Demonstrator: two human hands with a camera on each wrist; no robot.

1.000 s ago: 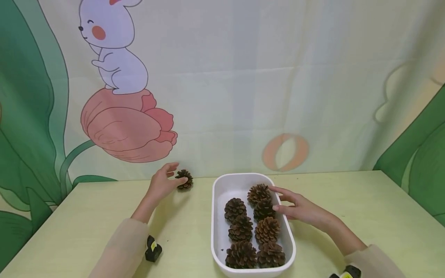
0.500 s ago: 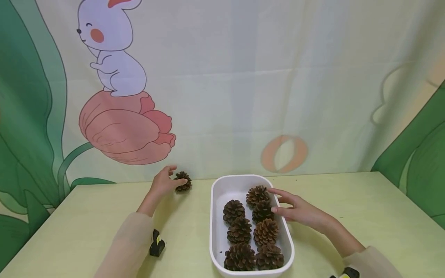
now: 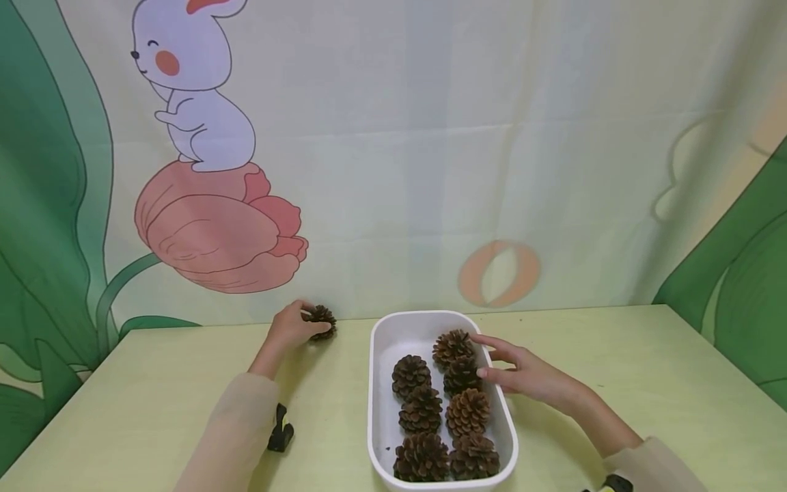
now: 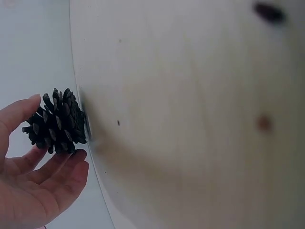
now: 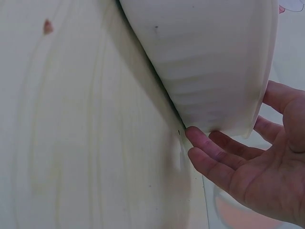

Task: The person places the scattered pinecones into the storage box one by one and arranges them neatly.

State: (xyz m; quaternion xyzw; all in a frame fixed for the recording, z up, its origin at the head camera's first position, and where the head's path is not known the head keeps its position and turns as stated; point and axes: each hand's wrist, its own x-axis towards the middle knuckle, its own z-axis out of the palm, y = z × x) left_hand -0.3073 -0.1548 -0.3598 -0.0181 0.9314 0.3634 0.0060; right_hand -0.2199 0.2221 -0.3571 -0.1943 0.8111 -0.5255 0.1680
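At the table's back edge on the left, my left hand has its thumb and fingers around a dark brown pine cone. In the left wrist view the pine cone sits between the thumb and the curled fingers, close to the tabletop. My right hand holds the right side of a white plastic tub, thumb over the rim. Seen from the right wrist, the other fingers lie along the outside wall of the tub. Several brown pine cones stand inside it in two rough columns.
The pale wooden table ends against a printed cloth backdrop showing a rabbit and a flower. A black wrist device shows at the left sleeve. Small dark specks lie on the tabletop.
My left fingers have closed in around the single pine cone at the back edge. The right hand keeps its place on the tub; the view has shifted slightly.
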